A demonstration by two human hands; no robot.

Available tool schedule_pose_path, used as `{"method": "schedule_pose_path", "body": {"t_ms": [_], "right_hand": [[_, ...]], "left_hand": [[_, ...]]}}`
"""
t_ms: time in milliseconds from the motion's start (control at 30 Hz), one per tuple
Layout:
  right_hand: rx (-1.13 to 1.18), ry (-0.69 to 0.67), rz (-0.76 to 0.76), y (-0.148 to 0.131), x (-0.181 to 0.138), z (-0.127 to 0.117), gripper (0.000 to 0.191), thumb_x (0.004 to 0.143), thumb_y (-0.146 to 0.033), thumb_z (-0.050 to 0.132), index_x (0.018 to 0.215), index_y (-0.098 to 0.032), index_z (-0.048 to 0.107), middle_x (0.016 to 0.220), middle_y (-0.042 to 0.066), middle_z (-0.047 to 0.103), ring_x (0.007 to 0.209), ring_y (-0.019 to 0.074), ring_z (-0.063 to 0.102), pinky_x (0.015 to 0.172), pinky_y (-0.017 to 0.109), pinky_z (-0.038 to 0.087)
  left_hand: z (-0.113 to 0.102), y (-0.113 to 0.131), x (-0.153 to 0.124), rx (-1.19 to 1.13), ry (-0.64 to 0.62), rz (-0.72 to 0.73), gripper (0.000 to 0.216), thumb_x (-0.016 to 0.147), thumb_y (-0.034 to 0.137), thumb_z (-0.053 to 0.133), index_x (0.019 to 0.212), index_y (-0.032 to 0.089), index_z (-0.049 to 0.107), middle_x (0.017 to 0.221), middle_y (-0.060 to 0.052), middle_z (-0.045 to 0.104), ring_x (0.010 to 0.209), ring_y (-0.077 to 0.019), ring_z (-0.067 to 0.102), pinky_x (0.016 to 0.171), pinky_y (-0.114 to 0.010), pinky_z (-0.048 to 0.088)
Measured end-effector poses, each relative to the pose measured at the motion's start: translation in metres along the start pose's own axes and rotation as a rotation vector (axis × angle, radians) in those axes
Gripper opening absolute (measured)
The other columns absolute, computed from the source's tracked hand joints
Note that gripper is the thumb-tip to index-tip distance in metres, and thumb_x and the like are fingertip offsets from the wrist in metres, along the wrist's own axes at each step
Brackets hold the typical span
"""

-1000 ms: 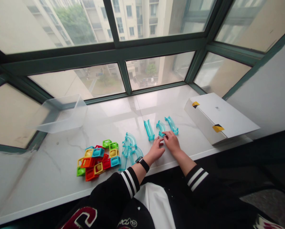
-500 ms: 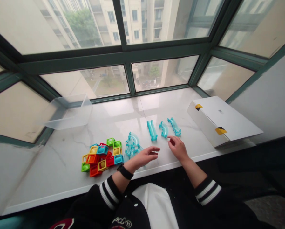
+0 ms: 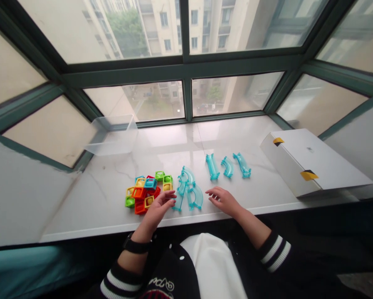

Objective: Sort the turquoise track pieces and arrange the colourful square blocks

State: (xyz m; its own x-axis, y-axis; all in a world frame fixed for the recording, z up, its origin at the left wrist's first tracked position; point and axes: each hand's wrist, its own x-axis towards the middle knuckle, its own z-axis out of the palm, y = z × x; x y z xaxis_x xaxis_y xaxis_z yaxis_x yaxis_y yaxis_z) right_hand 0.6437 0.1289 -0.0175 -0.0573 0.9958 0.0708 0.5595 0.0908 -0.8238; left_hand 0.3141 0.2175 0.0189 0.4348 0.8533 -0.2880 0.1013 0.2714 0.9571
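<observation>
My left hand (image 3: 157, 209) is held between a heap of coloured plastic blocks (image 3: 139, 193) and a cluster of clear blue track pieces (image 3: 195, 196). Its fingers are apart and hold nothing. To the right of that cluster, my right hand (image 3: 222, 200) hovers with loosely bent, parted fingers and nothing in it. Farther back lie three separate clear blue pieces: a straight track piece (image 3: 212, 167), a curved track piece (image 3: 228, 167) and a longer sloped-looking track piece (image 3: 242, 165). The blocks are red, orange, yellow, green and blue; my left hand hides some of them.
A clear plastic bin (image 3: 114, 143) stands at the back left of the white marble-like ledge (image 3: 174, 143). At the right sits a white box (image 3: 319, 160) with yellow-and-black tape. Dark-framed windows (image 3: 186, 70) close off the back.
My left hand has moved left, off the blue cluster to the blocks' edge. My right hand has drawn back from the separate track pieces toward the cluster. The view has shifted left.
</observation>
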Motion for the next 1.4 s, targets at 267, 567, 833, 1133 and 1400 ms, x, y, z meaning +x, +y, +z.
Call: {"method": "schedule_pose_path", "body": {"t_ms": [267, 567, 833, 1133, 1400], "right_hand": [[-0.059, -0.11, -0.025, -0.018, 0.002, 0.029, 0.029, 0.091, -0.022, 0.068, 0.118, -0.028, 0.075, 0.107, 0.004, 0.066, 0.084, 0.0148, 0.069, 0.08, 0.028, 0.057], [-0.197, -0.198, 0.059, -0.018, 0.0, 0.029, 0.023, 0.086, -0.021, 0.074, 0.108, -0.026, 0.077, 0.088, 0.001, 0.069, 0.076, 0.0157, 0.065, 0.076, 0.028, 0.05], [-0.155, -0.214, 0.054, -0.021, -0.001, 0.025, 0.019, 0.085, -0.019, 0.074, 0.103, -0.023, 0.075, 0.091, 0.002, 0.071, 0.077, 0.0158, 0.065, 0.077, 0.028, 0.05], [-0.11, -0.204, 0.038, -0.019, -0.003, 0.023, 0.017, 0.086, -0.021, 0.071, 0.102, -0.024, 0.075, 0.092, 0.002, 0.072, 0.077, 0.0163, 0.065, 0.077, 0.029, 0.052], [-0.069, -0.216, 0.011, -0.016, -0.005, 0.019, 0.016, 0.087, -0.024, 0.071, 0.101, -0.025, 0.075, 0.09, 0.001, 0.072, 0.075, 0.0155, 0.066, 0.076, 0.027, 0.052]], "left_hand": [[0.016, -0.02, -0.011, 0.182, -0.026, 0.025, 0.052, 0.084, 0.049, 0.076, 0.125, 0.018, 0.069, 0.122, -0.014, 0.074, 0.11, -0.0281, 0.071, 0.101, -0.046, 0.056], [0.037, -0.015, -0.012, 0.275, -0.082, 0.087, 0.04, 0.092, 0.043, 0.066, 0.124, 0.02, 0.071, 0.129, -0.013, 0.073, 0.119, -0.0276, 0.069, 0.104, -0.044, 0.055], [0.043, -0.01, -0.014, 0.491, -0.118, 0.172, 0.036, 0.096, 0.034, 0.058, 0.128, 0.026, 0.073, 0.127, -0.009, 0.072, 0.101, -0.0221, 0.069, 0.087, -0.035, 0.058], [0.058, -0.007, -0.012, 0.646, -0.207, 0.224, 0.042, 0.1, 0.041, 0.055, 0.138, 0.029, 0.069, 0.12, -0.007, 0.071, 0.077, -0.0173, 0.062, 0.086, -0.035, 0.055], [0.063, -0.008, -0.009, 0.577, -0.137, 0.228, 0.037, 0.098, 0.04, 0.057, 0.126, 0.026, 0.076, 0.119, -0.008, 0.075, 0.085, -0.0205, 0.068, 0.087, -0.035, 0.056]]}}
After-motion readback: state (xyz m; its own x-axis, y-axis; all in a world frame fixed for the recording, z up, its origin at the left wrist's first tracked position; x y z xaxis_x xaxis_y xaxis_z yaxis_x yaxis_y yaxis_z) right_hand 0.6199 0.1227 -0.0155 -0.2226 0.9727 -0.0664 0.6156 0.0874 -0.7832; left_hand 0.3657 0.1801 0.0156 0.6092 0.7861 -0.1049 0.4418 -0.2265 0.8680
